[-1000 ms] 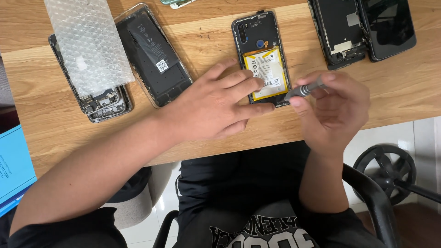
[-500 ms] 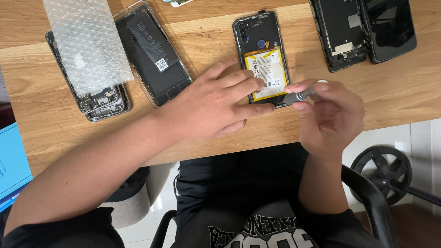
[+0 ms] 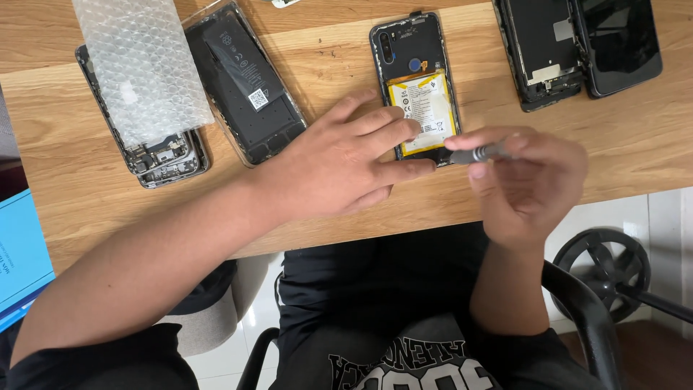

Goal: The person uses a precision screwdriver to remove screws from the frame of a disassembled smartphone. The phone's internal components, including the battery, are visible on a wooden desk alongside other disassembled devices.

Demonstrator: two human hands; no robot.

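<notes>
While the left hand point(image 3: 339, 170) lies flat, fingers spread, pinning the opened phone point(image 3: 419, 87) near the table's front edge, the right hand point(image 3: 527, 184) pinches a small screwdriver point(image 3: 480, 153) (advise upright tip, light pressure)

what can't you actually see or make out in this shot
Head view:
- Lower end of the opened phone: covered by the left hand.
- Tip of the grey tool: blurred, hidden by the right hand.
- Dismantled phone at left: mostly under bubble wrap.
- Blue booklet: cut off by the left edge.
</notes>
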